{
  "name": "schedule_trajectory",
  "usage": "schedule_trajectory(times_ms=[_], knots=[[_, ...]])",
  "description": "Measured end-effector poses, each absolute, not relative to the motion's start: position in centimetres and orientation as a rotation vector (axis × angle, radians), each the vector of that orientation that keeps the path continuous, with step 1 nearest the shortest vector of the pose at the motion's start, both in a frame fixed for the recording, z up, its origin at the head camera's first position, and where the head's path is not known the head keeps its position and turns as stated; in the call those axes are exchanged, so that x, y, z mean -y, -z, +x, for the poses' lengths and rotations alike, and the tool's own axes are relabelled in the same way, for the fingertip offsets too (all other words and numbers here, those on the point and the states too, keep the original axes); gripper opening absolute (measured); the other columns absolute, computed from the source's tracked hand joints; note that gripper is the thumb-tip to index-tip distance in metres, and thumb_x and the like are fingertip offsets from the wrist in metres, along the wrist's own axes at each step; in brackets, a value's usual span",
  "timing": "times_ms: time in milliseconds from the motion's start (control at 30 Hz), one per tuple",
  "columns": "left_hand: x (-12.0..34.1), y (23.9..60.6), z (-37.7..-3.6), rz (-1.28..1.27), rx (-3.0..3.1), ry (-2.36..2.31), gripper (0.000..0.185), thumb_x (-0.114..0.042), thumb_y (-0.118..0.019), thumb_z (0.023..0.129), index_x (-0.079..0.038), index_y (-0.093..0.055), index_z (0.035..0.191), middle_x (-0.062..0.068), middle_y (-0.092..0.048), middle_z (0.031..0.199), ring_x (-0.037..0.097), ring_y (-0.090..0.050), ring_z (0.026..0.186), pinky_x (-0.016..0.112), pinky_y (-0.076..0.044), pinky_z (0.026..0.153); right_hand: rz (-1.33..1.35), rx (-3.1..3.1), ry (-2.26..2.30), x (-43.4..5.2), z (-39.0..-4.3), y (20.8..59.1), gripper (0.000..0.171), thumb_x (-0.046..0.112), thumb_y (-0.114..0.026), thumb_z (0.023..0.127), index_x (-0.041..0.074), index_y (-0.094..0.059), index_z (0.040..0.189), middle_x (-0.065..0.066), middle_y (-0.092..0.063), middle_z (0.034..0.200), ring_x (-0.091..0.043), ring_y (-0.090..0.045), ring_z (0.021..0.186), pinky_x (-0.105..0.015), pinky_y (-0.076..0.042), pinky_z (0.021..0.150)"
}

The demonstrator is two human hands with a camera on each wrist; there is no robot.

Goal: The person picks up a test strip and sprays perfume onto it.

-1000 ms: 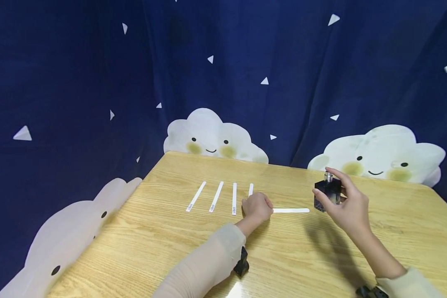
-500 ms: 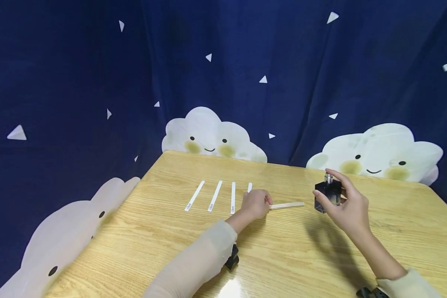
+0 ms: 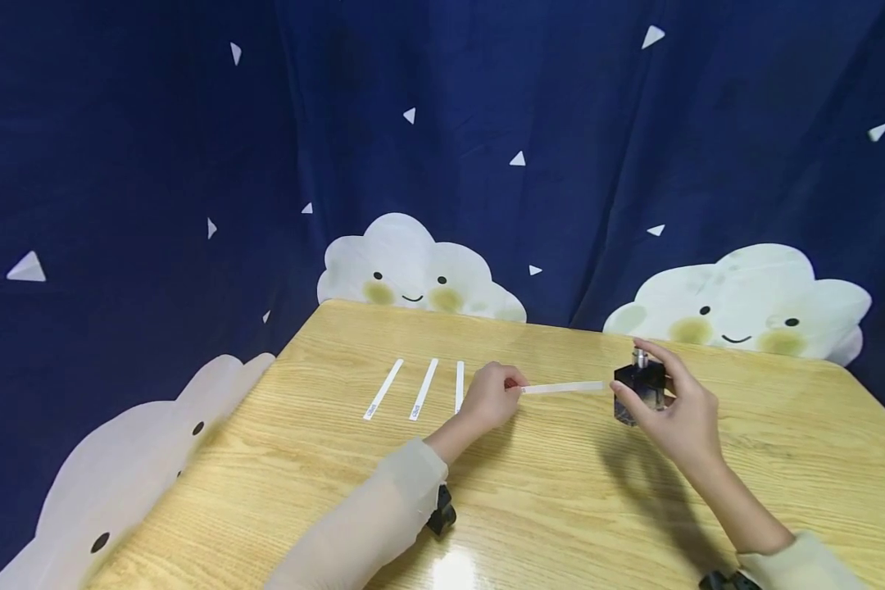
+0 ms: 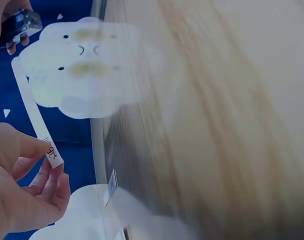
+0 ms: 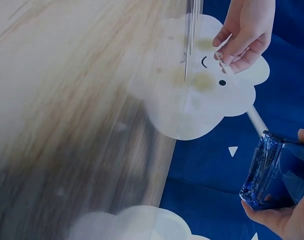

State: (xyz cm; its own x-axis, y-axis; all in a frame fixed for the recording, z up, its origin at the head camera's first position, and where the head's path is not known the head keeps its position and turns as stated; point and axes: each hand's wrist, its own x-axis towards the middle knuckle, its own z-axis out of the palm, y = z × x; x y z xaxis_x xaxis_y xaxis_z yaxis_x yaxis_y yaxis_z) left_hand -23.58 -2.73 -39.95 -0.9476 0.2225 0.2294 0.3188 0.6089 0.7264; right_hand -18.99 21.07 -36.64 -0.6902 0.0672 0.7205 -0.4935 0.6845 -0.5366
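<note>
My left hand (image 3: pixel 488 397) pinches one end of a white paper strip (image 3: pixel 563 387) and holds it off the wooden table (image 3: pixel 560 492), its far end pointing at a dark glass spray bottle (image 3: pixel 640 391). My right hand (image 3: pixel 674 410) grips that bottle, with a finger over its silver nozzle. In the left wrist view the strip (image 4: pixel 34 115) runs from my fingers (image 4: pixel 27 150) up toward the bottle (image 4: pixel 19 25). The right wrist view shows the blue-tinted bottle (image 5: pixel 272 172) in my grip and the left hand (image 5: pixel 244 32) beyond.
Three more white strips (image 3: pixel 420 389) lie side by side on the table left of my left hand. A dark blue curtain with white cloud shapes (image 3: pixel 413 270) hangs round the table. The table's left edge (image 3: pixel 214 442) is close to the strips.
My left hand has lifted the strip off the table and raised its far end toward the bottle. My right hand has brought the bottle slightly left, toward the strip.
</note>
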Motion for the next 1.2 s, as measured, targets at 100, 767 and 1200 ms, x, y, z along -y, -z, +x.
schedule_trajectory(times_ms=[100,767,1200], knots=[[3.5,40.0,-23.2,-0.433,2.696,1.264,0.012,-0.005,-0.061,0.090,-0.009,-0.071,0.093,0.004,-0.067,0.093,0.012,-0.059,0.083,0.017,-0.050,0.068,0.343,2.150,-0.960,-20.9,-19.0,36.7,0.064,0.007,-0.084,0.069,0.021,-0.062,0.127,-0.009,-0.069,0.116,0.026,-0.049,0.080,0.002,-0.042,0.059],[7.6,38.9,-22.1,-0.271,2.596,1.850,0.013,-0.012,-0.069,0.086,-0.006,-0.070,0.097,0.005,-0.068,0.089,0.011,-0.061,0.079,0.027,-0.057,0.075,0.446,2.174,-0.910,-19.7,-18.7,36.7,0.064,0.010,-0.085,0.069,0.020,-0.062,0.127,-0.010,-0.072,0.105,0.012,-0.051,0.078,0.000,-0.045,0.059],[8.4,38.5,-21.1,-0.166,2.470,2.239,0.020,-0.007,-0.067,0.085,0.003,-0.064,0.102,-0.004,-0.066,0.078,0.008,-0.062,0.072,0.039,-0.061,0.086,0.545,2.147,-0.835,-18.0,-18.7,36.6,0.064,0.008,-0.081,0.073,0.015,-0.057,0.132,-0.011,-0.066,0.123,-0.025,-0.060,0.108,0.001,-0.034,0.089]])
